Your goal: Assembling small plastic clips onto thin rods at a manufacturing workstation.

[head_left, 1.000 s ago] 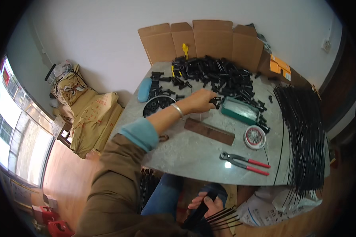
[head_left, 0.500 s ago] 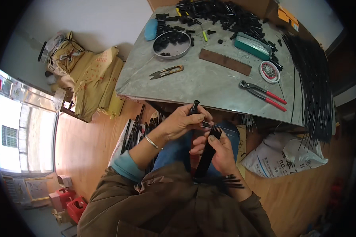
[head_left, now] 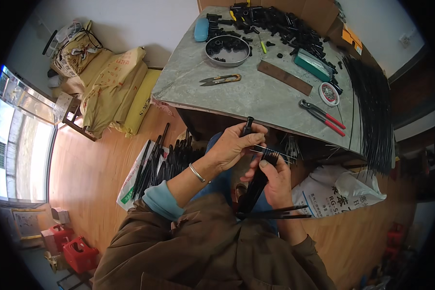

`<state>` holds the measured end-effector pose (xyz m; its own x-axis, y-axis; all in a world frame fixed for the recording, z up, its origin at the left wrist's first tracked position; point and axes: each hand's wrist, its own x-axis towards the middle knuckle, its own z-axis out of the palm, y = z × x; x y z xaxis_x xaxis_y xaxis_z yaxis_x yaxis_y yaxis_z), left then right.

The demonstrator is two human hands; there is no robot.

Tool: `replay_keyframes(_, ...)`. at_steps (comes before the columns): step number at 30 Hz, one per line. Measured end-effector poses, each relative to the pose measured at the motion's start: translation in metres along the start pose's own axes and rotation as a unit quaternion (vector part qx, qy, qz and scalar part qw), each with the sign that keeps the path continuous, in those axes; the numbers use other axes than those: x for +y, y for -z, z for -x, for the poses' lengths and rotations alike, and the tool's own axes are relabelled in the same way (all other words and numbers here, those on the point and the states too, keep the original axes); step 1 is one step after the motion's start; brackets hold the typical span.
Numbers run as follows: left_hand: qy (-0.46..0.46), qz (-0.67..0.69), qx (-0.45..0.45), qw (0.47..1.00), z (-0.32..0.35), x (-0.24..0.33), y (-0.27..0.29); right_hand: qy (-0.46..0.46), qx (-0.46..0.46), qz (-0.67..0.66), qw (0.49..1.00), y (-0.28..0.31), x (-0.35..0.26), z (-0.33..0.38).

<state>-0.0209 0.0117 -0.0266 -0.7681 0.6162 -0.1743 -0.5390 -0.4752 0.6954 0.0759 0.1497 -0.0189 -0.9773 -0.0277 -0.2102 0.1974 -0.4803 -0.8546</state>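
My left hand [head_left: 234, 146] is closed round a small black knobbed handle [head_left: 249, 123], which sticks up above the fingers. Just beyond its fingertips, thin metal wires [head_left: 289, 155] cross the top of a stack of narrow black slats [head_left: 254, 194]. Whether the wires are fixed to the handle is hidden by the fingers. My right hand [head_left: 277, 182] grips that stack near its upper end, thumb pressed on the front. Several slats [head_left: 280, 212] splay sideways from its lower end, across my right forearm. Both hands are over my lap, close together, before the table edge.
On the grey table [head_left: 179, 79] lie snips [head_left: 221, 79], red-handled pincers [head_left: 322, 117], a brown bar [head_left: 284, 78], a metal bowl [head_left: 228, 50] and a heap of black parts [head_left: 280, 24]. Black rods [head_left: 369, 106] overhang its right end. Bundled slats [head_left: 152, 164] stand at my left; a white sack [head_left: 338, 191] right.
The view has shifted, with the table appearing further right and higher. My hands keep their grips. The wires show more clearly across the slats, and the loose lower slats point more level to the right.
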Motion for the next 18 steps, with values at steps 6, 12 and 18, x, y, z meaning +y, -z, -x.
replay_keyframes(6, -0.003, -0.009, 0.016, 1.000, 0.000, 0.002, -0.007, 0.001, 0.010, -0.036, 0.999, -0.004, -0.002, 0.003)
replay_keyframes(12, -0.021, -0.056, 0.017, 0.998, -0.004, 0.000, -0.012, 0.000, -0.013, 0.003, 1.000, 0.010, 0.000, 0.003)
replay_keyframes(18, -0.028, -0.096, 0.026, 0.995, -0.011, -0.002, -0.019, -0.003, 0.007, -0.030, 1.000, 0.013, -0.002, 0.005)
